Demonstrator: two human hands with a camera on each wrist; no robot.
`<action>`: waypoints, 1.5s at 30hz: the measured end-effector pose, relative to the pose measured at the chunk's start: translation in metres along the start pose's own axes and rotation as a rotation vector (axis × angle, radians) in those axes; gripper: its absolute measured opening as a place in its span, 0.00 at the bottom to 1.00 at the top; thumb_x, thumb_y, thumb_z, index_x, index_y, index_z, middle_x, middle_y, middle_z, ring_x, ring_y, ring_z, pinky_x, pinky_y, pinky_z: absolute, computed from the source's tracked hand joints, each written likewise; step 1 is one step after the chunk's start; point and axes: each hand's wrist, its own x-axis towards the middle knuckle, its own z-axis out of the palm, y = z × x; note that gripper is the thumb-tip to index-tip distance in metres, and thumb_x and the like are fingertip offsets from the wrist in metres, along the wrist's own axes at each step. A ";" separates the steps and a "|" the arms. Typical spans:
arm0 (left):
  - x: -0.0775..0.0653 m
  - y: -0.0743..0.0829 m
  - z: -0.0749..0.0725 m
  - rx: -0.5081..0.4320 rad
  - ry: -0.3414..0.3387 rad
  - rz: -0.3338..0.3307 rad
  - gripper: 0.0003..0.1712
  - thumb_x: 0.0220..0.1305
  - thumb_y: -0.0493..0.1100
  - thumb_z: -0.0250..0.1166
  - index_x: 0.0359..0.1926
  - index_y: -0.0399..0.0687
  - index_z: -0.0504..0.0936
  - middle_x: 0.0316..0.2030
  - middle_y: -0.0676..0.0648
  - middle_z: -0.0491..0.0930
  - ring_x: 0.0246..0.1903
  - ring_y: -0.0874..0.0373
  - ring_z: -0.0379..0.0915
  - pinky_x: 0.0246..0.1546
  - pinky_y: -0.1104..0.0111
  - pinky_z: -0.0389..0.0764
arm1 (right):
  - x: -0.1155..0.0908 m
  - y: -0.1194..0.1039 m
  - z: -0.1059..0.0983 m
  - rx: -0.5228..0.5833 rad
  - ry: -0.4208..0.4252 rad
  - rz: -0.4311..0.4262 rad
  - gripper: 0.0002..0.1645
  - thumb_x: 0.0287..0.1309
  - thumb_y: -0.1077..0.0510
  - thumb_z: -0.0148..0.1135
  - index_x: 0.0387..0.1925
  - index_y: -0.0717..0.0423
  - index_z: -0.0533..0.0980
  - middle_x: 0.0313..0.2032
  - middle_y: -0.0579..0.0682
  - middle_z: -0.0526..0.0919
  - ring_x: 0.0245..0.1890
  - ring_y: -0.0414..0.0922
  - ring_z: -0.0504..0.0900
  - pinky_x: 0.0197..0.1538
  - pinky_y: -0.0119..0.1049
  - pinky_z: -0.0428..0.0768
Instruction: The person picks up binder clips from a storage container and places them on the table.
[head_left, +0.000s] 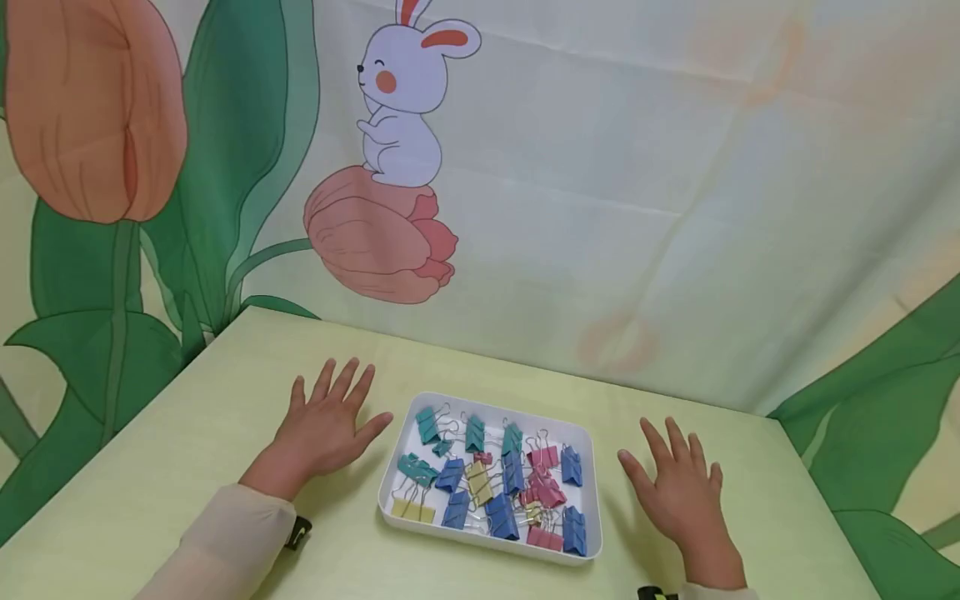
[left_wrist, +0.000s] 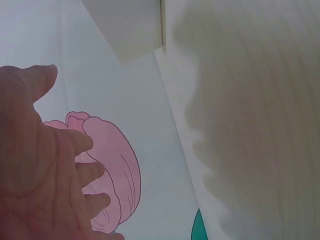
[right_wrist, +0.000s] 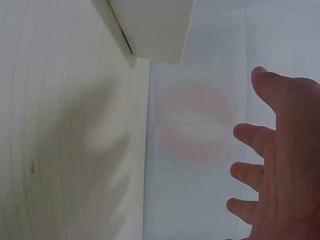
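A white tray [head_left: 487,546] lies on the table between my hands, holding many binder clips in blue, teal, pink and yellow. Teal clips [head_left: 475,433] sit mostly along its far left part, pink clips [head_left: 546,487] toward the right, and blue clips [head_left: 501,517] are scattered among them. My left hand [head_left: 322,433] is held left of the tray with fingers spread, holding nothing. To the tray's right, my right hand [head_left: 681,492] also has its fingers spread and holds nothing. Both wrist views show an outstretched palm, with part of the tray's white wall [left_wrist: 135,30] at the top.
The pale yellow table [head_left: 330,550] ends at the back against a hanging cloth [head_left: 600,208] printed with a rabbit and tulips. Shadows of the hands fall on the tabletop.
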 end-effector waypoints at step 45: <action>-0.006 0.029 0.018 0.001 -0.150 0.098 0.42 0.67 0.60 0.50 0.73 0.40 0.57 0.72 0.34 0.56 0.72 0.34 0.46 0.67 0.36 0.51 | -0.004 -0.001 0.001 0.020 0.014 -0.015 0.45 0.65 0.28 0.37 0.72 0.50 0.58 0.74 0.65 0.49 0.71 0.71 0.46 0.63 0.76 0.44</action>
